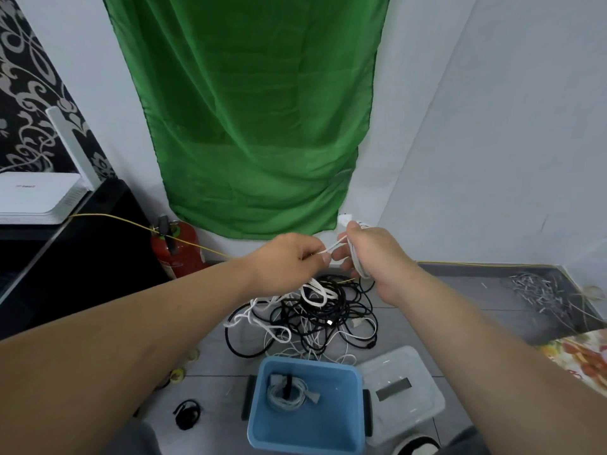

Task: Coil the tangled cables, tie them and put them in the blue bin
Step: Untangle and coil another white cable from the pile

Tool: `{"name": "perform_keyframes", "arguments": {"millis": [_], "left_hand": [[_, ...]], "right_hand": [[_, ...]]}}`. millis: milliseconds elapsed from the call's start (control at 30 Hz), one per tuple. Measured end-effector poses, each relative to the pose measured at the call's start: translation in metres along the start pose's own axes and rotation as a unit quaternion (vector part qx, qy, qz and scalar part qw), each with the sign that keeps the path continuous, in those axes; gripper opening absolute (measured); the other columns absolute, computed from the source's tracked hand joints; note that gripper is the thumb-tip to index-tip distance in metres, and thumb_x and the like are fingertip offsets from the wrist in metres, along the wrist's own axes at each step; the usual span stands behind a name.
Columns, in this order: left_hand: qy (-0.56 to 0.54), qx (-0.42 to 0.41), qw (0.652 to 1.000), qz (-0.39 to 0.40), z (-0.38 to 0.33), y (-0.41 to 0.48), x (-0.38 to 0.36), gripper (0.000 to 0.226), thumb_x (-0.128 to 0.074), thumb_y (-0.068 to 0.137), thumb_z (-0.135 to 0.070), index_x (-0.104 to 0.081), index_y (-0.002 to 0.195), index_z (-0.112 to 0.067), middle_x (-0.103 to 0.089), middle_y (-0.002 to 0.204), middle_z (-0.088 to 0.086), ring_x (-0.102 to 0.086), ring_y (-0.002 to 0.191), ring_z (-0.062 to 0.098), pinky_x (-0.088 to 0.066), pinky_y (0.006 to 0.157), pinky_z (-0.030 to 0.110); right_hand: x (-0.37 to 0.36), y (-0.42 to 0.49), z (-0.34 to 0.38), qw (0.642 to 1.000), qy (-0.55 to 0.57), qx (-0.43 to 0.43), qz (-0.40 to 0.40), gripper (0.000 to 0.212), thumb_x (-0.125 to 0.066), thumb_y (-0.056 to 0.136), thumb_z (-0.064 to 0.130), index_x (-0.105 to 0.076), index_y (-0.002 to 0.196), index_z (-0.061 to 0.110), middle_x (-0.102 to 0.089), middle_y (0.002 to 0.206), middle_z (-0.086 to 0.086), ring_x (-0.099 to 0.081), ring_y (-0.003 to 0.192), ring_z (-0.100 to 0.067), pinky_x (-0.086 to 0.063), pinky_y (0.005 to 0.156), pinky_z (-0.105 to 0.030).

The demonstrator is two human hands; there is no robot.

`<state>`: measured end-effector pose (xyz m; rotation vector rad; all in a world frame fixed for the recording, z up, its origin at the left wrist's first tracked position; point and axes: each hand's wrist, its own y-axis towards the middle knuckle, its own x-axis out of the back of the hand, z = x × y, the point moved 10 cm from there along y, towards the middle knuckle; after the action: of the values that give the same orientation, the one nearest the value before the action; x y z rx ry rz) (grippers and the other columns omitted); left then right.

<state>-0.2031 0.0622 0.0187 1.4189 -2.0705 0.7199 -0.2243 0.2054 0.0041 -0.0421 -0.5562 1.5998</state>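
Gripping a white cable coil (357,261), right hand (377,257) sits at 3 o'clock of left hand (289,257), which pinches the strand (335,246) between them; blue bin (259,418) at 6 o'clock.

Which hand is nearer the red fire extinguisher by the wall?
Left. The left hand is right of the fire extinguisher in view; the right hand is farther right, beyond the left.
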Motion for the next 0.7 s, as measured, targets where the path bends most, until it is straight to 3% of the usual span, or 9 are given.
{"name": "perform_keyframes", "arguments": {"millis": [100,233,300,367,433,467,567,633,700], "left_hand": [[-0.022,0.001,1.000,-0.004,-0.003,0.003,-0.006,0.035,-0.056,0.101,-0.038,-0.054,0.072,-0.020,-0.047,0.060,-0.012,-0.042,0.053,0.005,-0.037,0.055,0.025],[-0.036,0.003,0.999,0.012,0.000,0.003,-0.009,0.002,-0.067,0.088,-0.025,-0.069,0.089,-0.026,-0.065,0.078,-0.012,-0.061,0.070,0.011,-0.052,0.065,0.026],[-0.009,0.009,1.000,0.024,0.000,0.001,-0.013,0.022,-0.068,0.084,-0.020,-0.068,0.104,-0.030,-0.064,0.105,-0.010,-0.064,0.084,0.012,-0.054,0.073,0.027],[0.030,-0.001,0.999,0.018,0.000,0.001,-0.014,0.030,-0.067,0.087,-0.022,-0.066,0.116,-0.030,-0.059,0.119,-0.009,-0.062,0.094,0.011,-0.050,0.081,0.025],[0.008,0.003,1.000,0.021,0.006,0.003,-0.015,0.016,-0.067,0.091,-0.034,-0.070,0.107,-0.032,-0.069,0.109,-0.005,-0.066,0.095,0.016,-0.054,0.086,0.032],[-0.014,0.009,0.999,0.031,0.009,0.002,-0.017,0.015,-0.066,0.093,-0.044,-0.071,0.099,-0.032,-0.072,0.097,-0.006,-0.068,0.089,0.015,-0.056,0.082,0.032],[-0.025,0.007,0.999,0.042,0.012,0.000,-0.018,0.046,-0.057,0.092,-0.067,-0.068,0.086,-0.023,-0.056,0.065,-0.014,-0.054,0.060,0.005,-0.043,0.061,0.024],[-0.020,-0.006,0.999,0.028,0.011,0.000,-0.012,0.065,-0.052,0.087,-0.078,-0.061,0.080,-0.014,-0.044,0.061,-0.012,-0.045,0.056,0.006,-0.039,0.060,0.026],[-0.023,-0.005,1.000,0.012,0.012,0.002,-0.004,0.064,-0.049,0.088,-0.079,-0.059,0.074,-0.017,-0.042,0.061,-0.011,-0.043,0.056,0.008,-0.041,0.062,0.028]], "right_hand": [[0.003,-0.001,0.003,0.997,0.078,0.011,-0.023,0.039,-0.044,0.108,0.036,-0.068,0.100,0.006,-0.065,0.067,-0.003,-0.056,0.057,-0.019,-0.048,0.062,-0.033],[0.004,0.000,0.009,0.977,0.209,0.020,-0.044,0.038,-0.039,0.110,0.036,-0.062,0.095,0.010,-0.072,0.076,-0.009,-0.069,0.072,-0.024,-0.058,0.076,-0.038],[0.011,0.001,0.009,0.971,0.226,0.021,-0.068,0.037,-0.036,0.111,0.037,-0.058,0.096,0.012,-0.076,0.089,-0.013,-0.072,0.078,-0.024,-0.058,0.082,-0.039],[0.010,0.000,0.006,0.955,0.292,-0.004,-0.055,0.037,-0.032,0.112,0.037,-0.055,0.098,0.011,-0.077,0.093,-0.017,-0.074,0.081,-0.027,-0.060,0.083,-0.041],[0.006,-0.002,0.002,0.922,0.384,-0.041,-0.033,0.036,-0.032,0.113,0.036,-0.052,0.099,0.008,-0.076,0.079,-0.016,-0.075,0.074,-0.029,-0.060,0.074,-0.042],[0.006,-0.001,0.000,0.908,0.413,-0.057,-0.033,0.036,-0.033,0.112,0.036,-0.052,0.099,0.008,-0.072,0.071,-0.013,-0.074,0.067,-0.028,-0.059,0.069,-0.041],[0.014,0.008,-0.009,0.882,0.459,-0.091,-0.051,0.037,-0.034,0.111,0.037,-0.051,0.090,0.012,-0.043,0.056,-0.001,-0.049,0.042,-0.017,-0.047,0.052,-0.030],[0.021,0.014,-0.014,0.878,0.465,-0.098,-0.061,0.038,-0.034,0.110,0.039,-0.049,0.084,0.015,-0.031,0.051,0.004,-0.030,0.036,-0.013,-0.035,0.042,-0.023],[0.028,0.017,-0.018,0.872,0.474,-0.102,-0.067,0.038,-0.036,0.110,0.039,-0.049,0.083,0.016,-0.028,0.049,0.006,-0.023,0.034,-0.012,-0.029,0.035,-0.018]]}}
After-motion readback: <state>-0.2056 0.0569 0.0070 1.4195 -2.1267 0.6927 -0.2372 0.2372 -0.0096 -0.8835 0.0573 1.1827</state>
